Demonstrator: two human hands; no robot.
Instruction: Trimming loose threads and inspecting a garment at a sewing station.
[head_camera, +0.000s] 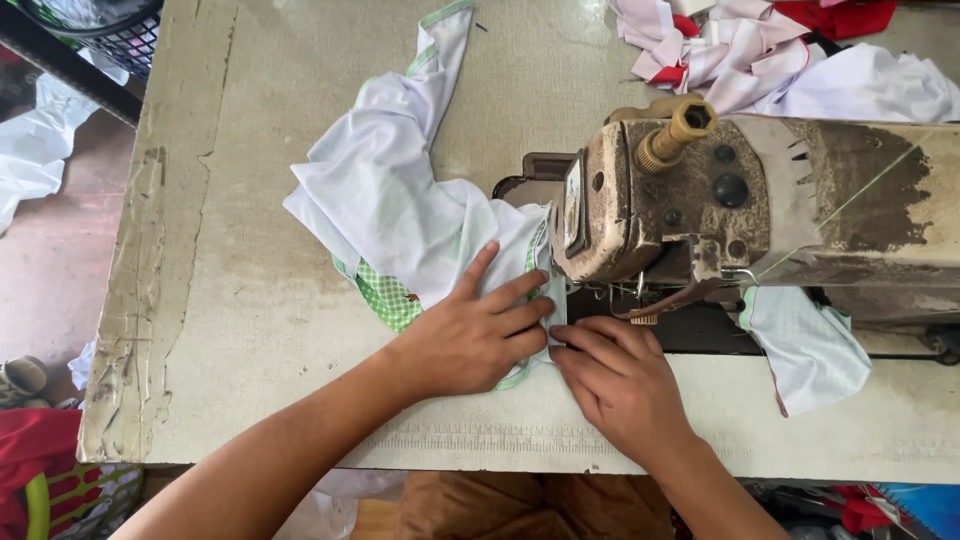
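Both hands flat, unclenched: left hand (470, 335) and right hand (620, 385) press white cloth (390, 210) beside sewing machine (740, 200); table (250, 330) bare leftward.

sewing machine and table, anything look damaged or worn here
Yes. The sewing machine head is badly worn, its paint flaked to brown patches. The table top is cracked and peeling along its left edge. The left hand and right hand press the white cloth flat.
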